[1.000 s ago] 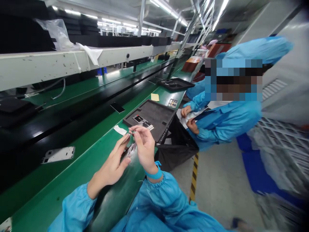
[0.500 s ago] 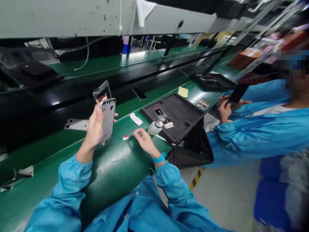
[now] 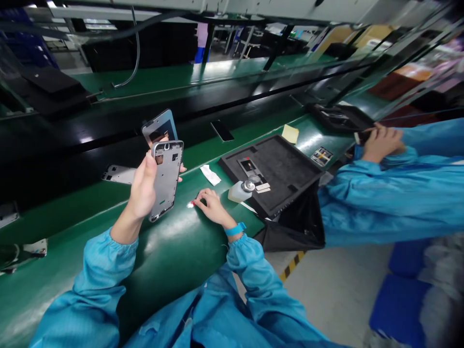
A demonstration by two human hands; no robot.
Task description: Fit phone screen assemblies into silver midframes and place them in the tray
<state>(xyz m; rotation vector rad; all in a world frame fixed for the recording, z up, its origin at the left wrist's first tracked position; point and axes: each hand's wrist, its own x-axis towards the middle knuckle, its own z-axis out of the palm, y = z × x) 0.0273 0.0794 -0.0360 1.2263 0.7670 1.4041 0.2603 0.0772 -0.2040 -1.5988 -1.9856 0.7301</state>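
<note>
My left hand [image 3: 143,186] is wrapped round a silver-grey phone frame [image 3: 166,181], held upright above the bench. Behind that frame, a phone screen assembly [image 3: 160,129] with a dark panel is tilted in the same hand. My right hand [image 3: 213,205], wearing a blue wrist strap, is low over the green bench. Its thumb and forefinger pinch at the edge of a small red-and-white piece [image 3: 191,204]; the fingertips partly hide it. A dispenser bottle [image 3: 241,190] with a metal cap stands just right of this hand. A crumpled white wipe [image 3: 210,175] lies beyond it.
A black foam tray [image 3: 290,166] holding phone parts lies to the right. A dark phone [image 3: 222,130] and a yellow note [image 3: 290,134] lie farther back. Another phone frame [image 3: 119,174] rests behind my left hand. A co-worker's hands [image 3: 384,142] are at the right.
My right hand has moved left onto the small red-and-white piece, its fingers closing there. My left hand keeps the phone parts. The co-worker's hands have shifted up and right, and the view has tilted.
</note>
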